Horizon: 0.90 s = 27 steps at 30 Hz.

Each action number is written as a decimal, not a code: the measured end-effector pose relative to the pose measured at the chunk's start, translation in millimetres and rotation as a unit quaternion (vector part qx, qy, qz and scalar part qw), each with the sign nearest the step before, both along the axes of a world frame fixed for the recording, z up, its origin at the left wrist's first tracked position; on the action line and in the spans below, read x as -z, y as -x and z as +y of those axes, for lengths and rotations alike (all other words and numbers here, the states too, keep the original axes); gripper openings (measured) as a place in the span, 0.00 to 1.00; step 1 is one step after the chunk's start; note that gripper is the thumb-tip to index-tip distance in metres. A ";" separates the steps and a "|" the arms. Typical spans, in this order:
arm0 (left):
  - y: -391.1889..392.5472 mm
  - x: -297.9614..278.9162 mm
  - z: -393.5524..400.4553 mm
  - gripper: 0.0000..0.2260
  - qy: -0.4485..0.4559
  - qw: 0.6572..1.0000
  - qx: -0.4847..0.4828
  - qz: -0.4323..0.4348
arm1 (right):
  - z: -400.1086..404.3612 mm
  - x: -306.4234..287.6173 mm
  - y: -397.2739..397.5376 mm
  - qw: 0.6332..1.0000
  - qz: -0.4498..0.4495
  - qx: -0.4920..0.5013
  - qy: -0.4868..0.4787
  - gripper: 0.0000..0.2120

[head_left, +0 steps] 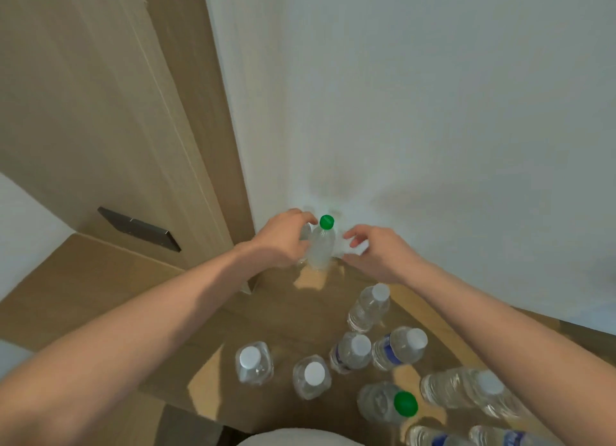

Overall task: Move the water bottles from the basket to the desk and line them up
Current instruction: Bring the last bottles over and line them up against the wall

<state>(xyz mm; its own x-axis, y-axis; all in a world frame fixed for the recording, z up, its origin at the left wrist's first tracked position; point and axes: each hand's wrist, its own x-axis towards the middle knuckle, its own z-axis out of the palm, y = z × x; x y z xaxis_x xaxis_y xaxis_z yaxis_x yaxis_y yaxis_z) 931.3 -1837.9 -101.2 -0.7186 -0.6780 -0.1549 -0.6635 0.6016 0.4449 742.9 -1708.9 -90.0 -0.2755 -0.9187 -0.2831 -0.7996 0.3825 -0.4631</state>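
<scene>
Upright at the far end of the wooden desk (283,312), against the white wall (416,112), stands a green-capped water bottle (321,245). Its left side is gripped by the left hand (283,239), fingers curled around it. Just beside its right, the right hand (373,252) curls around something pale; whether it grips anything is unclear. Nearer, white-capped bottles (368,307) stand loosely grouped.

Desk (286,315): light wood-brown. Bottles: clear; far-edge bottle (320,245) green-capped; near-edge bottle (386,403) green-capped; middle bottles (350,352) white-capped, some blue-labelled. Wall (416,95): white. Cabinet (100,112): beige wood grain.
</scene>
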 end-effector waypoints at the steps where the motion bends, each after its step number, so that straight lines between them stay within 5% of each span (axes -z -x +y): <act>1: -14.6 -7.9 16.4 0.21 -0.016 1.000 0.004 0.008 | 20.8 -8.7 -2.9 1.000 -0.007 -0.013 -0.010 0.20; 6: -104.0 -25.9 86.5 0.18 -0.076 0.996 0.048 -0.001 | 104.5 -35.8 -38.0 0.991 -0.015 -0.125 -0.049 0.18; 14: -169.4 30.9 130.1 0.18 -0.011 0.993 0.015 -0.114 | 130.0 9.3 -79.2 0.978 0.009 -0.203 -0.054 0.24; 19: -167.3 46.5 137.7 0.14 0.017 0.996 -0.008 -0.089 | 124.0 30.3 -101.9 0.973 -0.002 -0.230 -0.033 0.25; 27: -157.2 46.6 130.9 0.10 0.024 0.998 -0.046 -0.030 | 111.3 46.9 -112.0 0.965 0.073 -0.250 -0.025 0.14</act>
<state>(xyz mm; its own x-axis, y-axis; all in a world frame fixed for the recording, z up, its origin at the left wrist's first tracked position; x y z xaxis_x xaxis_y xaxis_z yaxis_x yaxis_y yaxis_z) 1088.6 -1707.0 -147.9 -0.6439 -0.7480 -0.1608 -0.7410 0.5573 0.3745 854.9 -1597.7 -136.9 0.1595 -0.9333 -0.3217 -0.9449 -0.0500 -0.3235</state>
